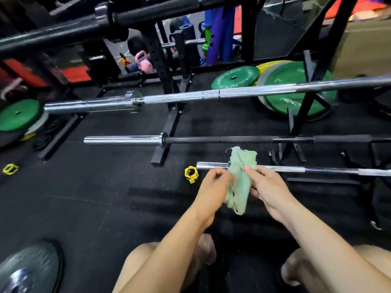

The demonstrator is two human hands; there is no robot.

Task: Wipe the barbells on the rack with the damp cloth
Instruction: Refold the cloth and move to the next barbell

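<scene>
Both your hands are on the green cloth (240, 182), held just in front of the lowest barbell (296, 169). Your left hand (213, 187) has its fingers curled in, pinching the cloth's left edge at about mid-height. Your right hand (267, 188) has its fingers curled around the cloth's right side, with a fingertip up near the top fold.

The cloth is bunched and wrinkled, hanging vertically between the hands. Its top flap overlaps the lowest barbell right where the chrome sleeve meets the shaft; I can't tell whether it touches the bar or just sits in front of it. The bottom end dangles free below your hands.

Relative to the lowest barbell:
- The middle barbell (211, 140) sits behind it, chrome sleeve on the left, dark shaft to the right.
- The top barbell (211, 95), all chrome, sits further behind and higher, tilted up to the right.
- All three run out to the right into the black rack (300, 115).
- A yellow collar (191, 174) lies on the floor (95, 197) just off its left end.
- Green plates (292, 89) lie well behind it, past the top barbell.
</scene>
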